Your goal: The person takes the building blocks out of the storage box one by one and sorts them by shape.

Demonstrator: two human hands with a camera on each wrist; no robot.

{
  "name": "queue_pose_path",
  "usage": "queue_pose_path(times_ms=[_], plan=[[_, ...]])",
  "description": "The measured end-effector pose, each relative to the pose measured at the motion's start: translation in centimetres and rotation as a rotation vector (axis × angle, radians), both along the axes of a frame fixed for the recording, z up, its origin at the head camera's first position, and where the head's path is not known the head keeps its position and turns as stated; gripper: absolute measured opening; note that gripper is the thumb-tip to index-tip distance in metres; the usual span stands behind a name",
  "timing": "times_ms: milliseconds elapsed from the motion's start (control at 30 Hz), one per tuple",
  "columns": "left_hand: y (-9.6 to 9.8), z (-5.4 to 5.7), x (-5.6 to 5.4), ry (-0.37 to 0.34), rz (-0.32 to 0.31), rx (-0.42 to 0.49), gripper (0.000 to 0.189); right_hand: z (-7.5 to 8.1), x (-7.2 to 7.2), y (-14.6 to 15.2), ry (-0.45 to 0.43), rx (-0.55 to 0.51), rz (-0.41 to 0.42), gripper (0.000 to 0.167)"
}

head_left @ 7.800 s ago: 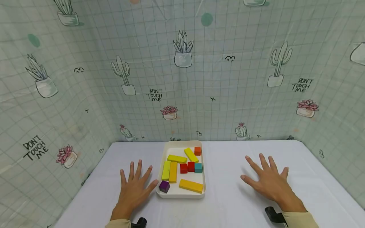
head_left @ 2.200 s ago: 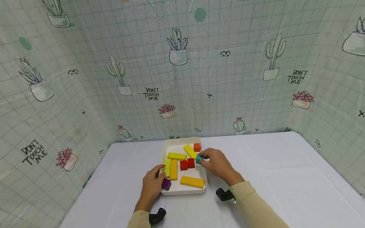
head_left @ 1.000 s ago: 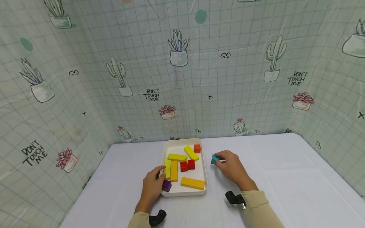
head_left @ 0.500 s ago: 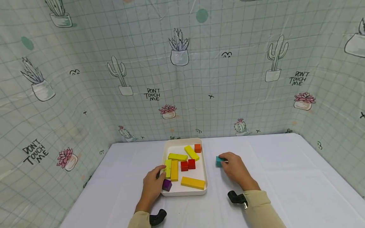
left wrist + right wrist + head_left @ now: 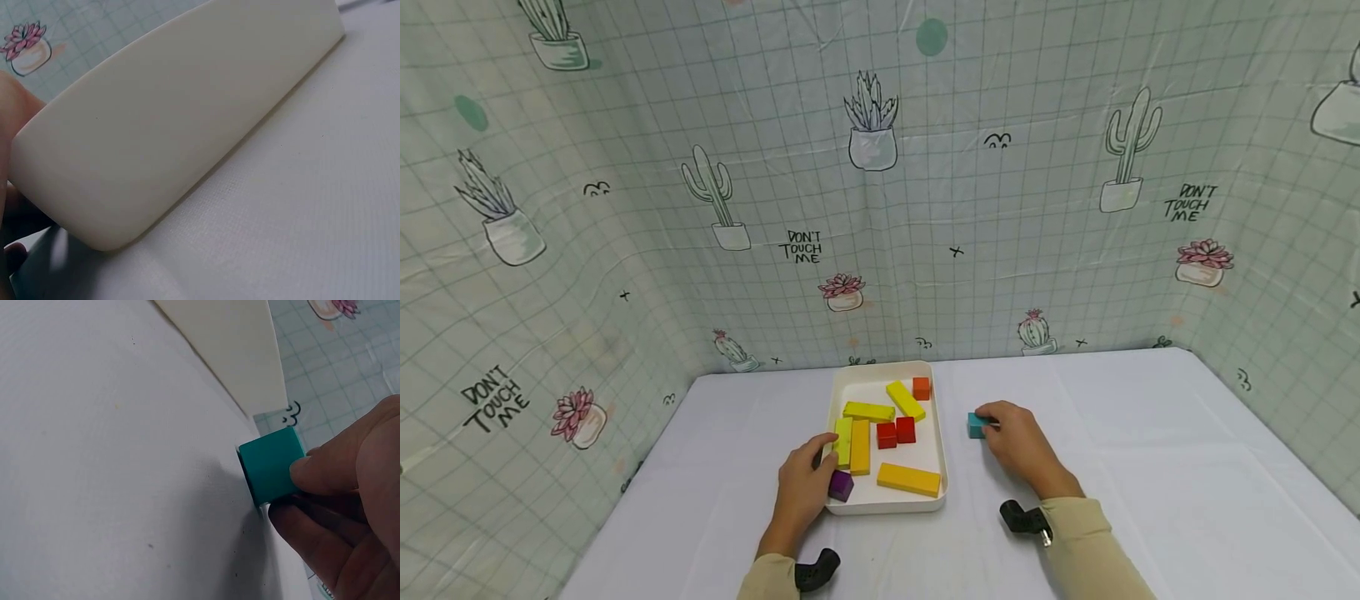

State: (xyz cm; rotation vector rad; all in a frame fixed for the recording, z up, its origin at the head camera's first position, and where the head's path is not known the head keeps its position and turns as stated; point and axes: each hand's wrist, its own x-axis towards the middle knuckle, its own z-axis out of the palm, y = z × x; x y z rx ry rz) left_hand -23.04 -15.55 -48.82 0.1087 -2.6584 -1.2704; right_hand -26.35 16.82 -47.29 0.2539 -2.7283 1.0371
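Observation:
My right hand (image 5: 1021, 446) pinches a teal cube (image 5: 976, 426) to the right of the tray. In the right wrist view, thumb and fingers hold that cube (image 5: 270, 464) low at the white tabletop. My left hand (image 5: 802, 485) grips the left side of a white tray (image 5: 917, 505), with thumb and forefinger over its rim. Only the tray's outer wall (image 5: 156, 119) and part of the hand show in the left wrist view. Inside the tray, a purple cube (image 5: 841, 486) lies by the left thumb and a lime-yellow block (image 5: 843, 442) by the forefinger.
Also in the tray are two red cubes (image 5: 896, 432), an orange cube (image 5: 921, 388), yellow blocks (image 5: 868, 412) and orange-yellow blocks (image 5: 908, 479). White cloth covers the table (image 5: 1120, 467). A patterned curtain (image 5: 925, 208) stands behind and at both sides.
My right hand has lifted the teal cube out of the tray and carried it right to the table. My left hand came to the tray's rim and has stayed there. Little differs from half a second ago.

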Motion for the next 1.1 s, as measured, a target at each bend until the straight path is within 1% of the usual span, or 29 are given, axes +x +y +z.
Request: queue_pose_path(times_ms=[233,433,733,933,1100], plan=[[-0.04,-0.12,-0.09,0.005,-0.003,0.006,0.034,-0.10,-0.06,-0.13,-0.007,-0.004,0.006,0.028],[-0.09,-0.24,-0.10,-0.005,-0.001,0.006,0.034,-0.11,-0.19,-0.38,-0.040,0.006,0.005,0.029],[-0.06,-0.23,-0.06,-0.007,0.005,0.001,0.034,0.08,-0.14,-0.25,-0.090,-0.028,-0.016,0.031],[0.11,-0.10,0.03,-0.019,0.015,0.002,0.034,0.10,-0.06,0.13,-0.076,-0.047,-0.011,0.032],[0.11,-0.02,0.00,-0.014,0.017,0.000,0.034,0.07,-0.03,0.30,-0.057,-0.052,-0.011,0.035]])
